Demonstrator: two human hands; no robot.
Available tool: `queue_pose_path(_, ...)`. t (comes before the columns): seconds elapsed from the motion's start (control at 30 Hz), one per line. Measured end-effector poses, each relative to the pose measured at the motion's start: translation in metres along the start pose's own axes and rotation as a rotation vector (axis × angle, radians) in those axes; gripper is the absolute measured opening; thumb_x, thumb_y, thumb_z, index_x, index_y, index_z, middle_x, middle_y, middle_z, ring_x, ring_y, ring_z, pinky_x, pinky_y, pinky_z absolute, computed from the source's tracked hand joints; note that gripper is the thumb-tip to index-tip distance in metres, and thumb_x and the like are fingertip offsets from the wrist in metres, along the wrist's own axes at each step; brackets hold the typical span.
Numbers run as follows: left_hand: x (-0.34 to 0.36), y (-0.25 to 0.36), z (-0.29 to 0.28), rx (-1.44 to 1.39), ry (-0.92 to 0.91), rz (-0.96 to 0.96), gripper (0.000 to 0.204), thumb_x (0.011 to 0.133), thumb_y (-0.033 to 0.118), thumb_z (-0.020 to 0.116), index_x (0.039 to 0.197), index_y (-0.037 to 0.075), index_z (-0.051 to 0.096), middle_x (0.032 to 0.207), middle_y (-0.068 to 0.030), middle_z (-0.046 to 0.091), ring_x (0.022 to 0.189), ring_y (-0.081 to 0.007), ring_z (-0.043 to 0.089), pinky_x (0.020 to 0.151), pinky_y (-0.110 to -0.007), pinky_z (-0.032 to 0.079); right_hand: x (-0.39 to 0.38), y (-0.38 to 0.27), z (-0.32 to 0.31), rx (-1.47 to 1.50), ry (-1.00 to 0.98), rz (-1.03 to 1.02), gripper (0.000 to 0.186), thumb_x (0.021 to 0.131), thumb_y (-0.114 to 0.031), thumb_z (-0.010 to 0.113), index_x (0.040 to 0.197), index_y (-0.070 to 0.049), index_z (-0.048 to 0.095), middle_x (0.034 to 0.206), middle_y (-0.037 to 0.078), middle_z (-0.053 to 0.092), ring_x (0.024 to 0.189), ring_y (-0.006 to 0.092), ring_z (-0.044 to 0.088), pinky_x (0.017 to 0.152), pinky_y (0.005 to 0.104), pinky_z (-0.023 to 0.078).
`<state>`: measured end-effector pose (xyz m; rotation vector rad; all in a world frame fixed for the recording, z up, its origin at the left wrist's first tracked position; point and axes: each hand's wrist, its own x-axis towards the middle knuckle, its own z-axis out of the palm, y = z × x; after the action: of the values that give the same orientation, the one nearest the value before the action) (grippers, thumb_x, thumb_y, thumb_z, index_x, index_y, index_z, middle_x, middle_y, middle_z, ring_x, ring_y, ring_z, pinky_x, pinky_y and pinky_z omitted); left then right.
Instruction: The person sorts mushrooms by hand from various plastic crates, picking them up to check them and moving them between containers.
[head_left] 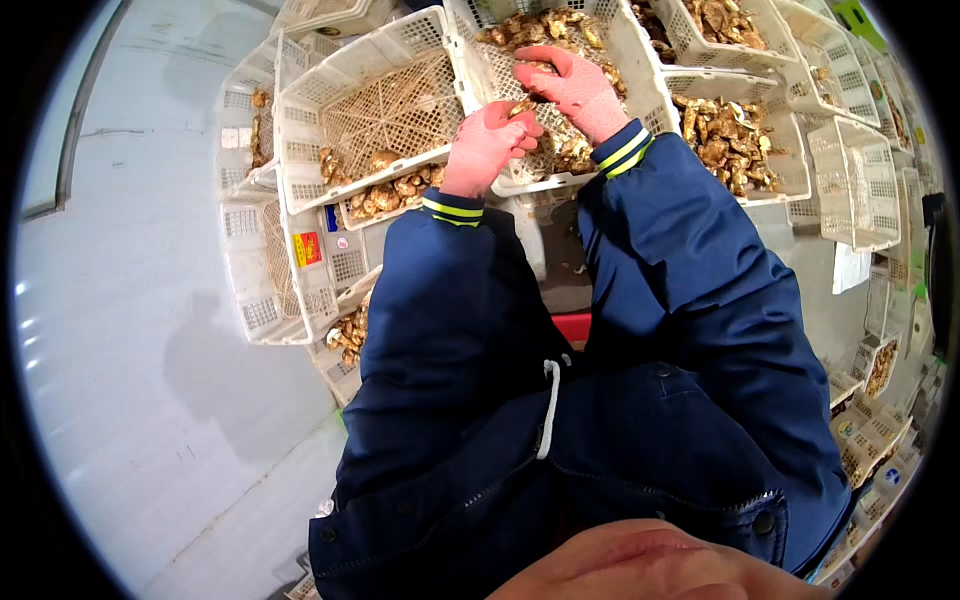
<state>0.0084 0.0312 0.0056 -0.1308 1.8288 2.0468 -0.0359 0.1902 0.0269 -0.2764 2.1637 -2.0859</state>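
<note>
My left hand (492, 145), in a pink glove, grips a small brown mushroom (519, 108) above the middle white mesh crate (650, 95). My right hand (570, 90), also gloved in pink, is just right of and higher than the left, its fingers curled round something brown, apparently a mushroom, largely hidden by the glove. Beneath both hands, more brown mushrooms (575, 150) lie on the crate's mesh bottom and toward its far end.
A crate (370, 95) with a few mushrooms stands left, a fuller one (795, 170) right. Further crates (855, 185) line the right side, others (240, 255) the left. A pale floor (130, 380) spreads left, bearing a shadow. My dark sleeves fill the lower middle.
</note>
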Motion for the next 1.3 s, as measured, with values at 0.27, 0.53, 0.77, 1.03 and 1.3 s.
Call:
queue_pose_path(0.27, -0.003, 0.016, -0.002, -0.224, -0.054, 0.031, 0.021, 0.084, 0.013, 0.052, 0.094, -0.004, 0.059, 0.072, -0.0107, 0.062, 0.055, -0.0139, 0.057, 0.051, -0.023, 0.046, 0.002, 0.009, -0.01, 0.248, 0.142, 0.059, 0.037, 0.09, -0.033, 0.052, 0.11, -0.003, 0.06, 0.099, 0.003, 0.062, 0.085, 0.0082, 0.057, 0.072, 0.0228, 0.047)
queue_pose_path(0.53, -0.006, 0.012, -0.009, -0.279, -0.102, -0.013, 0.034, 0.085, 0.028, 0.051, 0.09, -0.005, 0.059, 0.065, -0.0104, 0.058, 0.051, -0.0165, 0.055, 0.046, -0.026, 0.043, 0.005, 0.009, 0.002, 0.363, -0.19, 0.017, 0.04, 0.093, -0.034, 0.044, 0.116, -0.003, 0.055, 0.104, 0.003, 0.058, 0.08, 0.009, 0.053, 0.07, 0.0229, 0.046)
queue_pose_path(0.77, -0.013, 0.028, 0.002, -0.238, -0.036, 0.039, 0.042, 0.092, 0.036, 0.046, 0.079, -0.002, 0.057, 0.057, -0.0065, 0.054, 0.048, -0.0149, 0.051, 0.047, -0.025, 0.042, 0.002, 0.008, -0.004, 0.427, -0.148, 0.209, 0.043, 0.091, -0.043, 0.046, 0.107, -0.006, 0.059, 0.088, 0.006, 0.061, 0.069, 0.0083, 0.056, 0.067, 0.0218, 0.048)
queue_pose_path(1.03, -0.014, 0.027, 0.003, -0.288, -0.071, 0.035, 0.048, 0.094, 0.042, 0.036, 0.087, -0.002, 0.053, 0.059, -0.0084, 0.054, 0.049, -0.0197, 0.052, 0.049, -0.03, 0.044, 0.002, 0.011, -0.002, 0.665, -0.222, 0.216, 0.052, 0.093, -0.044, 0.041, 0.11, 0.004, 0.055, 0.098, 0.011, 0.06, 0.089, 0.0184, 0.06, 0.076, 0.0311, 0.053)
queue_pose_path(1.3, -0.039, 0.022, -0.057, -0.417, 0.048, 0.168, 0.034, 0.091, 0.025, 0.045, 0.1, -0.007, 0.051, 0.083, -0.0154, 0.06, 0.068, -0.0225, 0.059, 0.061, -0.033, 0.049, 0.02, 0.044, -0.054, 0.571, -0.125, 0.151, 0.057, 0.09, -0.044, 0.047, 0.122, 0.004, 0.045, 0.108, 0.016, 0.059, 0.094, 0.0204, 0.059, 0.082, 0.0293, 0.047)
